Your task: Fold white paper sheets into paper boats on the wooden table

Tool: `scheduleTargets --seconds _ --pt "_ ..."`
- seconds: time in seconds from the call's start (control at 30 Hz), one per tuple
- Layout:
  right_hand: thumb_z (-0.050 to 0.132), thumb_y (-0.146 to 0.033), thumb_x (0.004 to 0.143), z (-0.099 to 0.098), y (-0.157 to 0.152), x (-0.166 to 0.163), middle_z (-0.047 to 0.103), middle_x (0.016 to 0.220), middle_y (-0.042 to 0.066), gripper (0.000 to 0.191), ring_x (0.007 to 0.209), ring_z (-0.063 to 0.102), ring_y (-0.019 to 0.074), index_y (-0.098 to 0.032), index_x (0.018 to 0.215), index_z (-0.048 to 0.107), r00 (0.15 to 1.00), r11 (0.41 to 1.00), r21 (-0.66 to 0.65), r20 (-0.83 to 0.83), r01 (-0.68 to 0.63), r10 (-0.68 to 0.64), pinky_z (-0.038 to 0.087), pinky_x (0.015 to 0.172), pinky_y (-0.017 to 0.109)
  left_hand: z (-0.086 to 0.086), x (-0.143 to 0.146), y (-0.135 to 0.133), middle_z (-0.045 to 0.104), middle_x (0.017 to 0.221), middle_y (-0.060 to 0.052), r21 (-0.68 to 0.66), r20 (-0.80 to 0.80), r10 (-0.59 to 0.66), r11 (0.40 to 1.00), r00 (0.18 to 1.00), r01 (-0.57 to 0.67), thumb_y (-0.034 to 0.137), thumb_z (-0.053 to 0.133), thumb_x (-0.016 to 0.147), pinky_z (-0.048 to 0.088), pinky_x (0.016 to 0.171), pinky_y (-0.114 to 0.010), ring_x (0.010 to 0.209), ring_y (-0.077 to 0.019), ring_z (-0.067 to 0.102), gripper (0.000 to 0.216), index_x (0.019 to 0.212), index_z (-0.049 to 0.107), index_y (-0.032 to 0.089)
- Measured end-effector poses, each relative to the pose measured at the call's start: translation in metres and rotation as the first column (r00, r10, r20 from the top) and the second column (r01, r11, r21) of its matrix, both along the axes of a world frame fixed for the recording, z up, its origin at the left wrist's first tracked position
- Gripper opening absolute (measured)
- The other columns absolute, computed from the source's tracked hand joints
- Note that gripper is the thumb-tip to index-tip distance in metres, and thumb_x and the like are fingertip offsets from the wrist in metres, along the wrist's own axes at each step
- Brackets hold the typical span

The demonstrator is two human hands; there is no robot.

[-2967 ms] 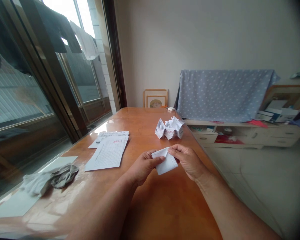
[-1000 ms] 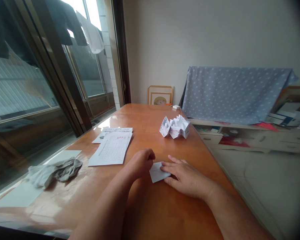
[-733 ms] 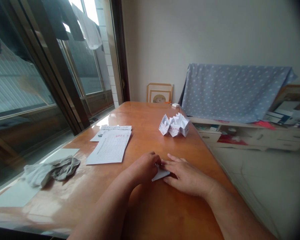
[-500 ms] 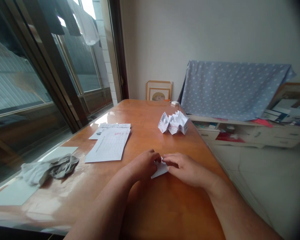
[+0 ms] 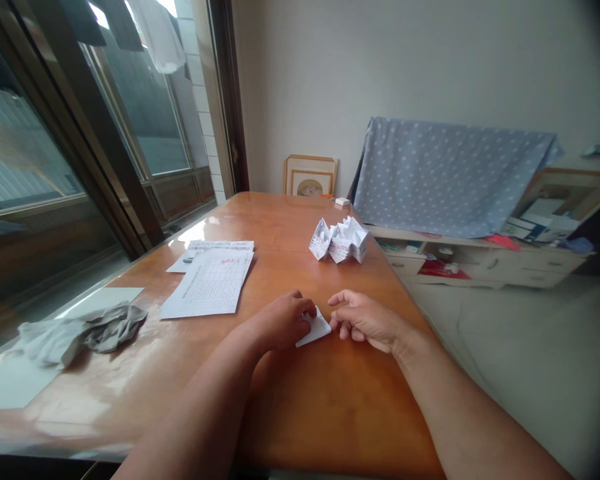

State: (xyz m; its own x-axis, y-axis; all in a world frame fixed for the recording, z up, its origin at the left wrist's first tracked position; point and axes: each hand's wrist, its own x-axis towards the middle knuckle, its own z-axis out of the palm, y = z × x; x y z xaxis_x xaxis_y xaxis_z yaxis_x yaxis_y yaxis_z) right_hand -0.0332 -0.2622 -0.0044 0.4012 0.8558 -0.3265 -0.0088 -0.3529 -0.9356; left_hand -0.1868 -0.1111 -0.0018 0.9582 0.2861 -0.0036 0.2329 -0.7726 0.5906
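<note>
Small folded paper (image 5: 320,327): rests on the desk (image 5: 340,407), between the two hands and on the near side of the standing folded pieces (image 5: 339,241). Its left part is hidden by fingers; the visible part has straight edges and narrows toward the far end.

Left hand (image 5: 286,321): fingers curled down over the paper's left side, in contact. Whether this grip pinches the sheet or merely presses it cannot be told.

Right hand (image 5: 361,323): grip slack, fingers loosely bent and holding nothing visible, the fingertips at or just beside the paper's right corner. Actual contact cannot be confirmed.

Assessment of the step, judged to be creasing: sound practice would be to keep the left hand firm so that the layers do not slip, match the edges before pressing, and run a fingertip along the fold from one end to the other. The hard desk top should serve well as backing. Lifting the paper mid-crease would risk a skewed line.

Surroundings: printed sheets (image 5: 207,288) lie to the left, well apart from the hands; a crumpled grey cloth (image 5: 115,328) lies farther left.
</note>
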Motion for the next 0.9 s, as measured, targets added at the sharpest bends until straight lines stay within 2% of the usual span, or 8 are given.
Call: scheduleTargets --seconds 0.23,0.43,0.63,0.77,0.9 --pt "0.067 -0.023 0.074 -0.002 0.001 -0.005 0.068 0.075 0.002 0.053 0.054 0.058 0.0107 -0.019 0.123 0.049 1.0 1.0 0.005 -0.016 0.022 -0.021 0.022 0.039 0.019 -0.003 0.0 0.001 0.058 0.105 -0.007 0.014 -0.009 -0.007 1.0 1.0 0.007 0.016 0.056 0.078 0.047 0.072 -0.026 0.081 -0.0182 0.06 0.029 0.102 0.071 0.022" --pt "0.066 -0.029 0.081 -0.009 0.0 -0.004 0.059 0.062 -0.005 0.056 0.052 0.052 0.0107 -0.021 0.133 0.045 0.99 0.998 -0.049 0.129 -0.048 0.054 0.029 0.043 0.019 -0.007 -0.001 0.002 0.058 0.106 -0.008 0.048 0.011 -0.025 0.999 1.0 0.024 0.018 0.056 0.077 0.047 0.072 -0.027 0.081 -0.0188 0.06 0.031 0.104 0.07 0.023" --pt "0.061 -0.022 0.082 -0.018 0.002 -0.01 0.061 0.074 -0.004 0.058 0.054 0.056 0.0108 -0.021 0.136 0.04 0.959 0.998 -0.034 0.278 -0.051 0.059 0.035 0.047 0.021 -0.011 0.001 0.003 0.058 0.106 -0.008 0.063 0.014 -0.024 0.998 1.0 0.023 0.018 0.057 0.076 0.048 0.073 -0.028 0.081 -0.0193 0.06 0.032 0.104 0.07 0.023" --pt "0.059 -0.021 0.082 -0.02 0.002 -0.015 0.059 0.071 -0.005 0.055 0.052 0.057 0.0122 -0.022 0.134 0.041 0.924 0.997 -0.051 0.373 -0.065 0.079 0.034 0.044 0.021 -0.009 0.002 0.002 0.058 0.107 -0.008 0.079 -0.006 -0.011 0.997 1.0 0.011 0.015 0.059 0.072 0.048 0.074 -0.028 0.084 -0.02 0.061 0.036 0.105 0.07 0.022" --pt "0.057 -0.024 0.085 -0.018 -0.001 -0.01 0.059 0.069 -0.005 0.042 0.054 0.058 0.0129 -0.022 0.126 0.046 0.901 0.991 -0.098 0.417 -0.087 0.12 0.035 0.047 0.022 -0.005 0.002 0.001 0.058 0.108 -0.008 0.105 -0.035 -0.026 0.994 0.999 0.03 0.016 0.059 0.073 0.049 0.076 -0.028 0.085 -0.0195 0.062 0.035 0.106 0.069 0.022"
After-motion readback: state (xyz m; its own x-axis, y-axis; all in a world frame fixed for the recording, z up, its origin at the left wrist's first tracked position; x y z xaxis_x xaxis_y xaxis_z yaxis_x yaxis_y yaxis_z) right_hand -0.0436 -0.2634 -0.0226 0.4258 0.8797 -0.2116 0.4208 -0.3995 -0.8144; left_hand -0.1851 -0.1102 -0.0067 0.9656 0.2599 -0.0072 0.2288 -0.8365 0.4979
